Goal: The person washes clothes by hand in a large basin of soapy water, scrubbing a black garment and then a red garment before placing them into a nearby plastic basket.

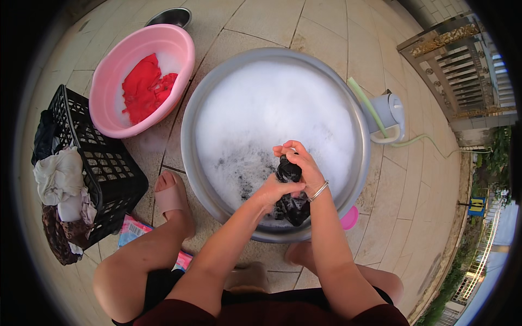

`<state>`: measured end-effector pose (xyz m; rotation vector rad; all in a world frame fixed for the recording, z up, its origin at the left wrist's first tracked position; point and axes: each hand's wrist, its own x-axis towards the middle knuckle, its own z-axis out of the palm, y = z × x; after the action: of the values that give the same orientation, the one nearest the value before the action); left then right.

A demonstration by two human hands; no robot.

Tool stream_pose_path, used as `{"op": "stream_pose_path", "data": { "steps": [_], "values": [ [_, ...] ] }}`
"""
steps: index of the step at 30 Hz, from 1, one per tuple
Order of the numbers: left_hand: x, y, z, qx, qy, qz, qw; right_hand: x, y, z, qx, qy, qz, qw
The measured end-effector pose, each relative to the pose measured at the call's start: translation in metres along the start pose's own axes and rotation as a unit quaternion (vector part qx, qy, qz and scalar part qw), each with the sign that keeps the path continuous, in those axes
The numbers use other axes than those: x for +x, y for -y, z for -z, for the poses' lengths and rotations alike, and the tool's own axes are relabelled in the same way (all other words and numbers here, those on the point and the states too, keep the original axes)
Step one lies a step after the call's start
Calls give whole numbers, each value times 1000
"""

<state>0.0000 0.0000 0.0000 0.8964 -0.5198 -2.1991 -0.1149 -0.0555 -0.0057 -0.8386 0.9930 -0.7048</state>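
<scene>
A large round metal basin [189,146] full of white soap suds [266,103] stands in front of me. Over its near side, both hands grip a wet, bunched-up black cloth [294,210]. My left hand [275,190] is closed round its middle, with the thumb pointing right. Higher up and to the right, my right hand [308,169] wraps the upper part, its fingers partly curled and a bangle at the wrist. The lower end of the cloth hangs down at the suds by the near rim. What kind of garment it is, I cannot tell.
At the far left, a pink tub [100,103] holds red cloth [144,89] in suds, with a metal bowl [171,17] behind it. A black crate [109,163] of laundry stands left. Right of the basin are a grey-blue pitcher [392,111], a green hose [413,142] and a pink item [350,218].
</scene>
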Motion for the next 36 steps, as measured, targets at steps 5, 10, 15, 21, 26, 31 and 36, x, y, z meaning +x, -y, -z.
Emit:
{"op": "stream_pose_path", "data": {
  "steps": [5,10,15,21,26,31,36],
  "values": [
    [-3,-9,7,-147,-20,106,983,6,19,-20,250,153,-51,955],
    [9,-8,-9,17,-31,15,999,10,28,-12,64,65,-72,993],
    [33,24,-9,251,-161,-58,953,11,27,-10,-108,-87,-71,988],
    [48,22,-19,471,-213,60,854,10,3,5,-192,-299,-10,935],
    [75,44,23,176,-129,-49,975,-9,-39,24,-104,-226,24,968],
    [62,11,46,70,-101,-10,992,-8,-62,38,-161,-212,-26,963],
    [57,15,78,122,-320,72,937,15,-93,85,-406,-302,22,862]
  ]
}}
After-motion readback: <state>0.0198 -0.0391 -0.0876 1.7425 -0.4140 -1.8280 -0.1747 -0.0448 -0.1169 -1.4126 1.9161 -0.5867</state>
